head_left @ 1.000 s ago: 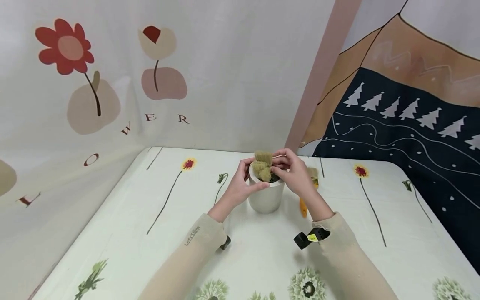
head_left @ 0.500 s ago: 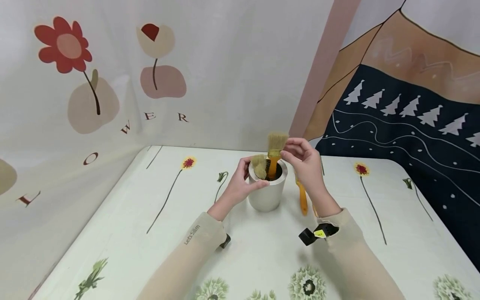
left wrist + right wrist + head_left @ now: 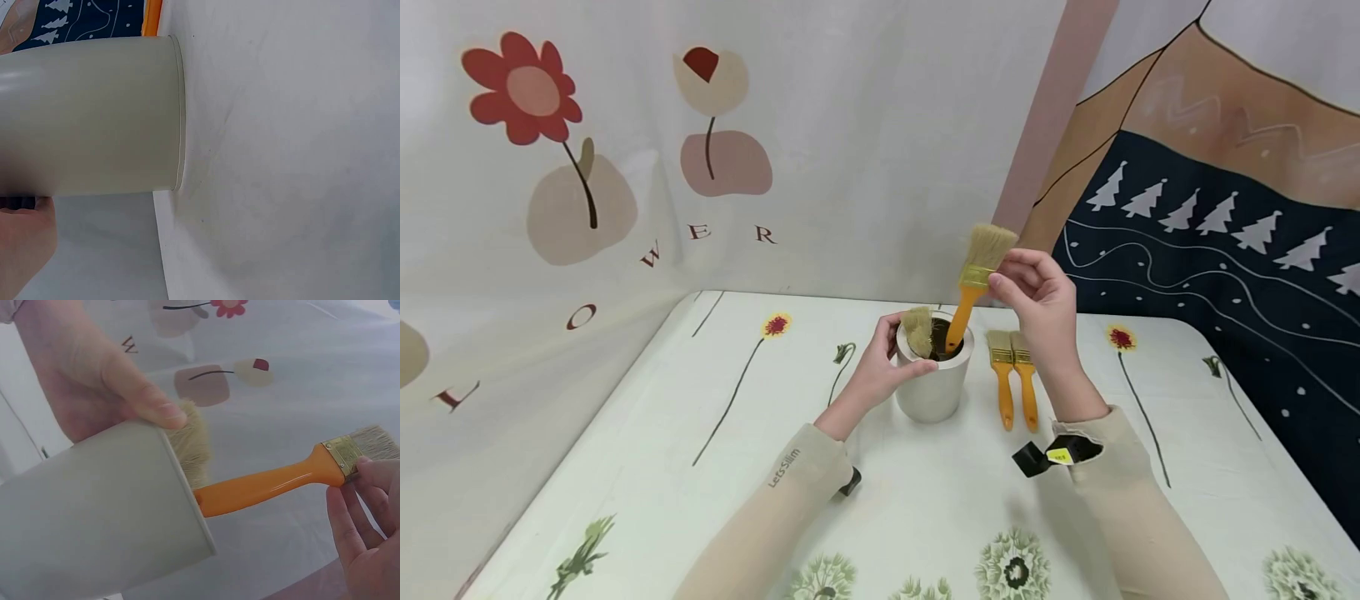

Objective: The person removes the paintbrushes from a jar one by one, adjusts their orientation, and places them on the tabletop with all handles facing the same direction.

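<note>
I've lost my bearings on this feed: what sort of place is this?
Probably indoors, a tabletop area, perhaps staged: a flower-print table, a white backdrop with printed flowers and letters behind it, and a tree-print backdrop at the right of the head view.

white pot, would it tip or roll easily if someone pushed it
The white pot probably resists tipping under a light push, as it stands upright on a broad base. On its side it might well roll, since it looks round. It may be slippery too: its surface looks smooth and slightly shiny.
</note>
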### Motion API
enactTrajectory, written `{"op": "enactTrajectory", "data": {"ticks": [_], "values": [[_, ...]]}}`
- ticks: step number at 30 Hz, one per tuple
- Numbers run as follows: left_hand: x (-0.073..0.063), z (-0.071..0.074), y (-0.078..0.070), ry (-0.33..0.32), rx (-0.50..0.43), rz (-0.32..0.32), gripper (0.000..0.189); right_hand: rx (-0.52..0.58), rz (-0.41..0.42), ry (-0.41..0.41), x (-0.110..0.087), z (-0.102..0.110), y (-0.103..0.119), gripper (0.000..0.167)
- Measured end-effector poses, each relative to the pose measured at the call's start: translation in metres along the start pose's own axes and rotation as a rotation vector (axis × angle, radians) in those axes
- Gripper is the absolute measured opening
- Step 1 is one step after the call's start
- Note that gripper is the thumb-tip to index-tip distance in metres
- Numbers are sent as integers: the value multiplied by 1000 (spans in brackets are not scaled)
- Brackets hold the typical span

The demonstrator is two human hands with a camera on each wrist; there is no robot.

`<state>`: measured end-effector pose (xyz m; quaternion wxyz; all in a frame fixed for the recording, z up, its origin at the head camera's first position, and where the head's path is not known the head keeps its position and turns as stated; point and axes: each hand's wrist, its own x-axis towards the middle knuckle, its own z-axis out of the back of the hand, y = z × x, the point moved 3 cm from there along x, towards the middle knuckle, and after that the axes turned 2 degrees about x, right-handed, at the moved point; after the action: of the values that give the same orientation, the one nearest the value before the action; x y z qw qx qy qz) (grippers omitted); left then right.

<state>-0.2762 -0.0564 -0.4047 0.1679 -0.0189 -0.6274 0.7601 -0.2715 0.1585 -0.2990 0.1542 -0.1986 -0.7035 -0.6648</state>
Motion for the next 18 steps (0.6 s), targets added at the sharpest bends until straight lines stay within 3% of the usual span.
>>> {"op": "enactTrajectory", "data": {"ticks": [18], "values": [[1,0,2,-6,2,-9,111,67,0,-108,4,21,19,25]]}}
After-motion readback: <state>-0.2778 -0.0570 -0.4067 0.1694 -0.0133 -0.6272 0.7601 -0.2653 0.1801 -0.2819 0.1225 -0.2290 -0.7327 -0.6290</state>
